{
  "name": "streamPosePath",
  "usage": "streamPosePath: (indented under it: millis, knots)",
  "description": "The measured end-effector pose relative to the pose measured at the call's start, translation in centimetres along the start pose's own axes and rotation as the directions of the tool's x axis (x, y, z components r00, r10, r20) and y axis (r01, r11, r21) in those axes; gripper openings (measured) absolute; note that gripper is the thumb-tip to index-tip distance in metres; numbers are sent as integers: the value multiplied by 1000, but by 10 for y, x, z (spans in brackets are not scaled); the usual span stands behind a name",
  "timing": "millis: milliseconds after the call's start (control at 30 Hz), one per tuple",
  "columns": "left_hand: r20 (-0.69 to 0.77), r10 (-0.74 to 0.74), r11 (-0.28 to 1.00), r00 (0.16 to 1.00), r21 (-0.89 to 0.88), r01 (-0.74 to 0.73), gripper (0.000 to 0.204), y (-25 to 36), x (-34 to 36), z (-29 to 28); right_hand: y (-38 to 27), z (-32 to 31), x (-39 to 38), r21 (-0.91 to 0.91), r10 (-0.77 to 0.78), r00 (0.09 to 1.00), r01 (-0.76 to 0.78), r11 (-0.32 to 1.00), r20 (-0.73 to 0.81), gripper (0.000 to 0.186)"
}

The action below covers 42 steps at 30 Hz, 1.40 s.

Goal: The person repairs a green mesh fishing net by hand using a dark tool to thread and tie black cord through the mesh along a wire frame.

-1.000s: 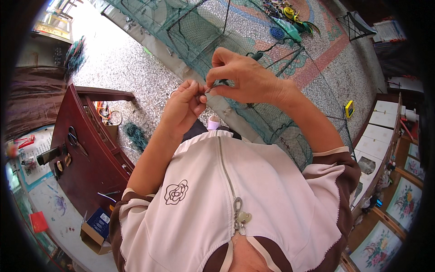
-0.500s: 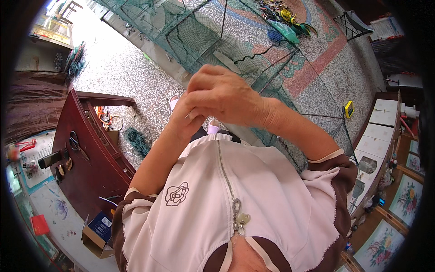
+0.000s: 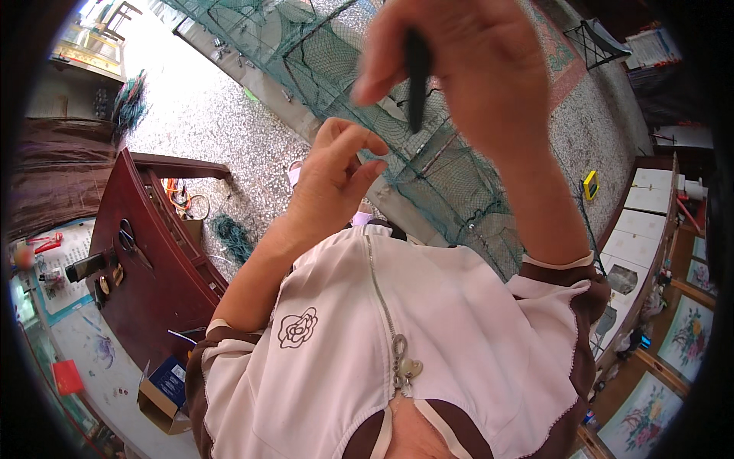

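My left hand (image 3: 329, 176) is held in front of my waist, thumb and curled index finger apart, with nothing visible between them. Up and to its right, my right hand (image 3: 485, 69) is blurred by motion, fingers bent round a dark elongated object (image 3: 417, 84) that I cannot identify. Behind and below both hands lies green netting (image 3: 447, 191) with dark rods and cords. A pinkish slipper (image 3: 361, 218) shows beside my jacket's waistband.
A dark red wooden piece (image 3: 130, 291) with scissors (image 3: 130, 245) on it stands left, near a tangle of green twine (image 3: 233, 241) and a cardboard box (image 3: 153, 409). On the right are a row of white boxes (image 3: 642, 183), a yellow object (image 3: 589, 184) and a black folded frame (image 3: 595, 42).
My hands were together and have separated. The right one has lifted up and to the right with the dark object; the left one's fingers have loosened.
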<state>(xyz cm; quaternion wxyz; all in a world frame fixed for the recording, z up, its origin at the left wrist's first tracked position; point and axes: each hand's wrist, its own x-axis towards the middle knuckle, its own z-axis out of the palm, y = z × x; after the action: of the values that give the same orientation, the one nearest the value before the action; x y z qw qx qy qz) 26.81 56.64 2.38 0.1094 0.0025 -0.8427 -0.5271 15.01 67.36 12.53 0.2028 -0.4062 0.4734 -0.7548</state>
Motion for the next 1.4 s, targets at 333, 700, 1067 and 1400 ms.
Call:
streamPosePath:
  millis: [333,700,1067,1400]
  knots:
    - [76,-13,684,997,-726,64,12,-30,1,-12,-39,-118,20,118,-178,978,191,974,-113,21]
    - [-33,-330,536,943,-829,159,18,-44,4,-20,8,-81,-2,-691,-93,966,237,683,240,8]
    - [60,-397,470,916,-844,259,16,-50,0,-10,73,-82,-26,-863,271,885,231,449,378,5]
    - [87,-394,500,915,-815,293,19,-51,-3,-7,87,-76,-28,-778,225,885,208,593,408,10]
